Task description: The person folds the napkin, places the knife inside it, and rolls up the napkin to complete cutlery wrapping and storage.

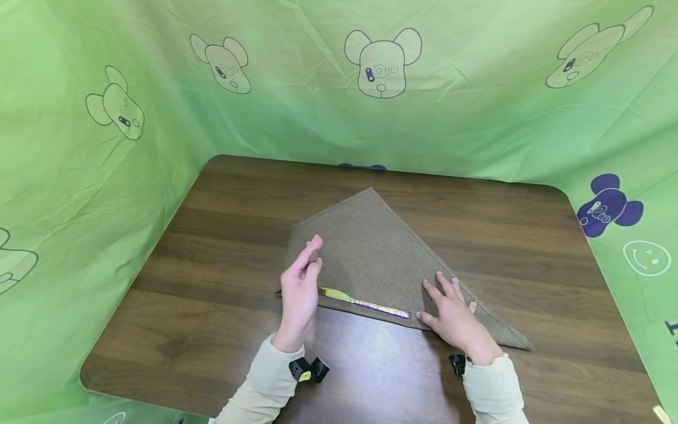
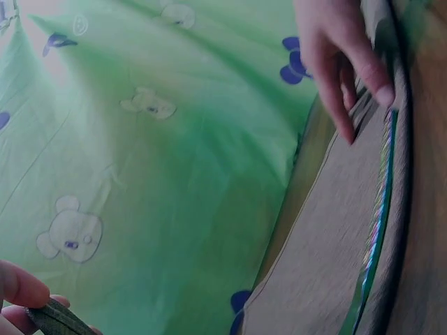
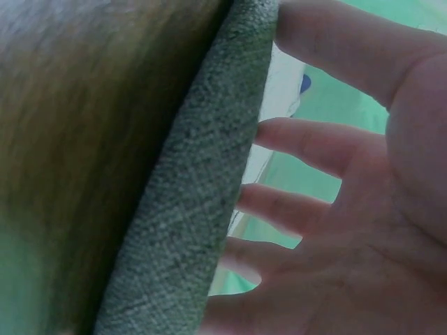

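Observation:
A grey-brown cloth [image 1: 371,247] lies folded on the table, its near edge turned in a narrow fold. Along that fold rests a slim knife-like utensil [image 1: 378,307] with a yellow-green end and a glittery handle. My left hand [image 1: 300,294] is at the cloth's left side, hiding part of it; the left wrist view shows its fingers [image 2: 21,289] pinching a cloth corner [image 2: 59,319]. Fingers spread, my right hand [image 1: 455,318] rests on the cloth just right of the handle; the right wrist view shows its fingertips at the cloth edge [image 3: 195,160].
The brown wooden table [image 1: 175,347] extends around the cloth on all sides. Green fabric [image 1: 296,118] printed with bear heads hangs behind it and at both sides. A small pale object [image 1: 661,414] is at the table's right front edge.

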`<state>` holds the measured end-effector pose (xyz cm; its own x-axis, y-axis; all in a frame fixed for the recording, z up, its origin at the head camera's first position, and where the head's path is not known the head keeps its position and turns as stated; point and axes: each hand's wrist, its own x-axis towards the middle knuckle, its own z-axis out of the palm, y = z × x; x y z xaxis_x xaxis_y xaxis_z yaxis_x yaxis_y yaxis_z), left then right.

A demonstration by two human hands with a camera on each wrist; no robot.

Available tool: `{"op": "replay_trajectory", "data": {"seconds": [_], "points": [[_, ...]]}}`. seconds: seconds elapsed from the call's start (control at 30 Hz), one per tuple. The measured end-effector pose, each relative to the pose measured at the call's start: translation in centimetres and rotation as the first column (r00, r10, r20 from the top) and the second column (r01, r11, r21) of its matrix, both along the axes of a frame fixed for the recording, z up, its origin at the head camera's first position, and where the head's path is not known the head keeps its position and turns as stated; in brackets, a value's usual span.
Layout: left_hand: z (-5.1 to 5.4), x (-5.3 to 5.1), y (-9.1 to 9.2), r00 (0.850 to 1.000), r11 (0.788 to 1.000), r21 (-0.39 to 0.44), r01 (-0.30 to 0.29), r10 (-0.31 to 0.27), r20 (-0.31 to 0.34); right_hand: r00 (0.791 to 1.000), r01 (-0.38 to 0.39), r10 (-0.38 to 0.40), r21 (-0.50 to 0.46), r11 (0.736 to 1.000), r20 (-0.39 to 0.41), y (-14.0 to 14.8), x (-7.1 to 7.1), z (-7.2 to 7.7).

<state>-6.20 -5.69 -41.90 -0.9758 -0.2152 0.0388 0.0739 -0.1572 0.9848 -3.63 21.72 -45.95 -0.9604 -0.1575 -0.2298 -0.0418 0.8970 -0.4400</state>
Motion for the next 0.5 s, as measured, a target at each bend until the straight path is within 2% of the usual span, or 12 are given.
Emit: {"op": "replay_trajectory", "data": {"seconds": [0.27, 0.5], "points": [[-0.4, 0.5, 2.0, 0.997, 0.996, -0.043, 0.082, -0.082, 0.001, 1.0, 0.001, -0.001, -0.006, 1.0, 0.005, 0.0, 0.1, -0.1], [-1.0, 0.9, 3.4, 0.991, 0.991, -0.012, 0.132, -0.132, 0.019, 1.0, 0.008, -0.008, -0.014, 1.0, 0.009, 0.0, 0.1, -0.1]]}}
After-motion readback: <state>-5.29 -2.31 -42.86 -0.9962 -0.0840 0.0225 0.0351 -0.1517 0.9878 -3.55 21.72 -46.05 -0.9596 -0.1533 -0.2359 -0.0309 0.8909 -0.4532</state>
